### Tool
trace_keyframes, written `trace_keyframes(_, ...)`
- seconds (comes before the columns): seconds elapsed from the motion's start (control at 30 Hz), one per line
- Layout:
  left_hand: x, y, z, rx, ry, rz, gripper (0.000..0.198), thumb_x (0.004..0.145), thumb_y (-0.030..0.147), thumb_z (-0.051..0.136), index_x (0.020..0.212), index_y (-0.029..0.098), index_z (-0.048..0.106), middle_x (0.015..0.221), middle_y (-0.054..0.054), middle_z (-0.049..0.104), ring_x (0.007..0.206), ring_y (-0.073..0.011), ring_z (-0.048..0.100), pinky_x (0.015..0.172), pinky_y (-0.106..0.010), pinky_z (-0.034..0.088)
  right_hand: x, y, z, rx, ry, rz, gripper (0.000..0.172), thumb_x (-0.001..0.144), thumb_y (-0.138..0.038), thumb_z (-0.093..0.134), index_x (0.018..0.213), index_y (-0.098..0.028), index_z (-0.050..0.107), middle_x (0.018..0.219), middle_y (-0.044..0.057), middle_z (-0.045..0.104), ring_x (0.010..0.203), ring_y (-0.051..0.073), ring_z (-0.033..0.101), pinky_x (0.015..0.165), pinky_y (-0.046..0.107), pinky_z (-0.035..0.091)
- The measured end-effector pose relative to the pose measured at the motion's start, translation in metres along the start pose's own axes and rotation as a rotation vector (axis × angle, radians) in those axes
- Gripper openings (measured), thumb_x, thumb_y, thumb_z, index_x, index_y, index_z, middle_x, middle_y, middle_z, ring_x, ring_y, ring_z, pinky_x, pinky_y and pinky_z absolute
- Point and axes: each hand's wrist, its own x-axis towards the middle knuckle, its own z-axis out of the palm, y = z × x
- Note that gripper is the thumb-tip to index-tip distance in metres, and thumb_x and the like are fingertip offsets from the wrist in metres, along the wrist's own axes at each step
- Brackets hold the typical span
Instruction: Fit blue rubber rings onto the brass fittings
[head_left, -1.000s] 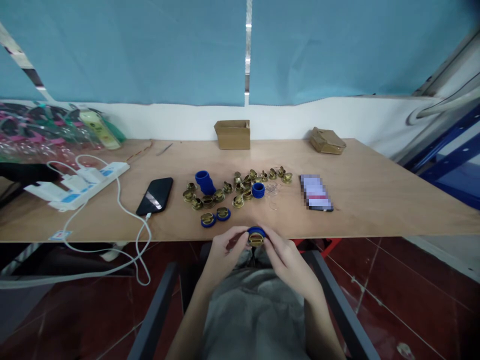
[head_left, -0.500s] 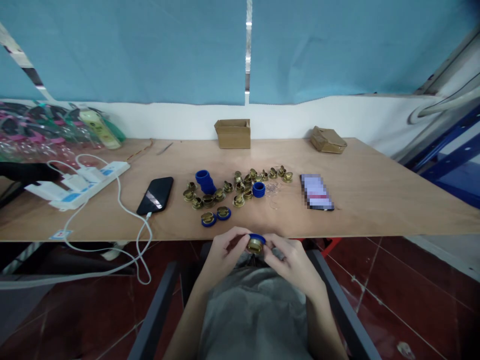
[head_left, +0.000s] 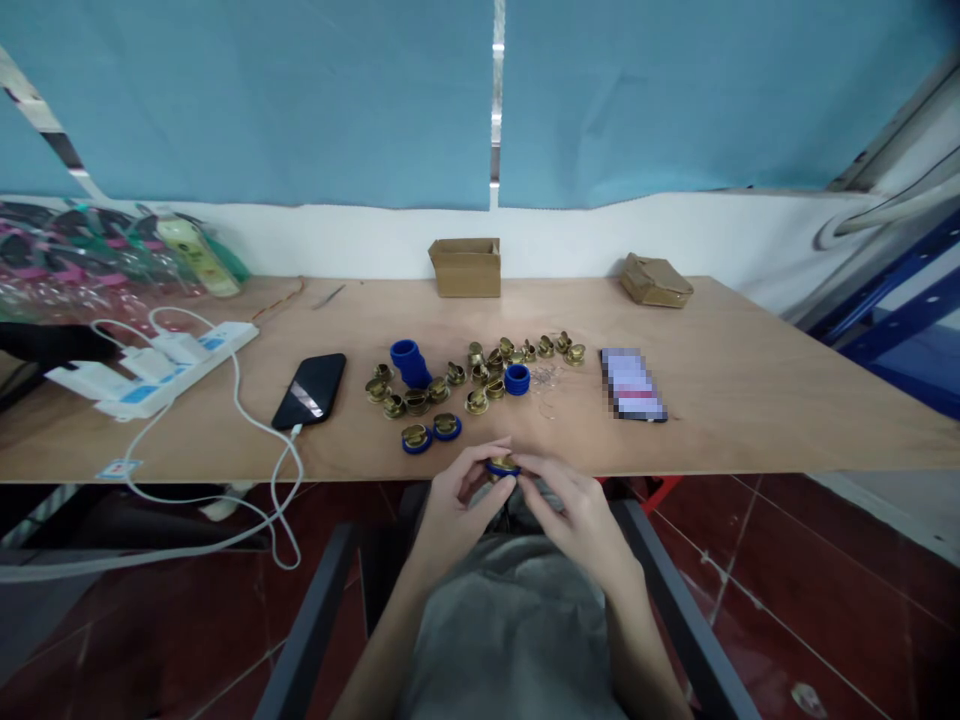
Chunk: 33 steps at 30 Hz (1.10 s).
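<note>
A brass cap (head_left: 505, 462) with a blue ring (head_left: 502, 471) sits between the left hand (head_left: 459, 508) and the right hand (head_left: 576, 512), both pinching it.

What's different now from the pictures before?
The brass and blue piece tipped, so its blue rim shows below, not above, and moved up slightly in the picture. The left hand and right hand both still hold it. The brass pieces, blue rings and phones on the table stayed put.
</note>
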Motion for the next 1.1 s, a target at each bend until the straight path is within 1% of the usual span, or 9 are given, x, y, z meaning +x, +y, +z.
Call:
trace_keyframes(0.13,0.0,-0.001,0.0,0.009,0.024,-0.01,0.026,0.09,0.025,0.07,0.116,0.021,0.068,0.135,-0.011,0.07,0.13,-0.0242,0.065,0.113,-0.039,0.051,0.002,-0.006,0.001,-0.05,-0.032,-0.022,0.026,0.105,-0.024,0.052,0.127,-0.026,0.067,0.112,0.008,0.078,0.101,0.025,0.074,0.091,0.04,0.06)
trace_keyframes(0.27,-0.001,0.001,0.002,-0.003,0.078,-0.036,0.028,0.087,0.024,0.074,0.114,0.022,0.068,0.129,-0.01,0.074,0.121,-0.0233,0.07,0.106,-0.036,0.055,0.005,0.003,-0.003,-0.067,0.068,0.086,0.024,0.103,-0.026,0.055,0.123,-0.022,0.067,0.104,0.009,0.078,0.093,0.025,0.075,0.085,0.038,0.06)
trace_keyframes(0.33,-0.001,0.001,0.003,0.001,0.102,-0.038,0.026,0.086,0.024,0.074,0.111,0.021,0.068,0.126,-0.011,0.075,0.119,-0.0237,0.071,0.105,-0.036,0.056,0.007,0.015,-0.004,-0.17,0.127,0.141,0.026,0.104,-0.028,0.052,0.124,-0.021,0.067,0.111,0.012,0.077,0.103,0.028,0.073,0.091,0.042,0.058)
trace_keyframes(0.4,0.0,0.0,0.004,0.007,0.108,-0.035,0.025,0.086,0.025,0.073,0.111,0.02,0.068,0.126,-0.011,0.075,0.119,-0.0238,0.071,0.104,-0.036,0.056,0.01,0.029,-0.003,-0.311,0.138,0.15,0.033,0.105,-0.031,0.05,0.132,-0.02,0.064,0.133,0.015,0.071,0.121,0.033,0.067,0.102,0.05,0.052)
trace_keyframes(0.47,0.0,0.001,0.004,0.012,0.095,-0.035,0.025,0.086,0.024,0.073,0.111,0.02,0.069,0.126,-0.011,0.075,0.119,-0.0235,0.071,0.105,-0.036,0.055,0.013,0.041,0.0,-0.418,0.108,0.141,0.039,0.106,-0.033,0.047,0.14,-0.018,0.06,0.147,0.015,0.062,0.134,0.035,0.059,0.11,0.056,0.045)
trace_keyframes(0.57,0.001,0.002,0.003,0.024,0.06,-0.037,0.024,0.087,0.023,0.072,0.11,0.02,0.069,0.125,-0.011,0.075,0.119,-0.0232,0.07,0.104,-0.035,0.055,0.012,0.05,0.005,-0.5,0.045,0.138,0.042,0.107,-0.033,0.048,0.143,-0.017,0.06,0.15,0.015,0.059,0.142,0.039,0.051,0.116,0.061,0.038)
trace_keyframes(0.7,0.0,0.003,0.004,0.058,0.027,-0.02,0.026,0.088,0.023,0.072,0.114,0.021,0.068,0.127,-0.011,0.073,0.121,-0.0245,0.069,0.104,-0.037,0.056,0.006,0.046,0.0,-0.43,-0.027,0.107,0.042,0.106,-0.032,0.049,0.145,-0.02,0.059,0.147,0.012,0.063,0.145,0.037,0.048,0.118,0.062,0.037)
trace_keyframes(0.9,0.001,0.001,0.0,0.069,0.037,-0.004,0.027,0.088,0.024,0.073,0.115,0.02,0.068,0.128,-0.011,0.073,0.118,-0.0233,0.07,0.104,-0.035,0.055,0.003,0.035,-0.011,-0.15,-0.035,0.105,0.035,0.104,-0.027,0.053,0.137,-0.026,0.063,0.132,0.009,0.073,0.121,0.027,0.07,0.106,0.047,0.055)
trace_keyframes(1.1,0.001,0.004,-0.003,0.067,0.028,0.017,0.026,0.089,0.021,0.072,0.115,0.021,0.067,0.126,-0.009,0.073,0.118,-0.022,0.07,0.104,-0.033,0.054,0.004,0.035,-0.004,-0.092,0.008,0.078,0.038,0.1,-0.029,0.061,0.138,-0.025,0.063,0.136,0.011,0.07,0.126,0.027,0.067,0.109,0.047,0.054)
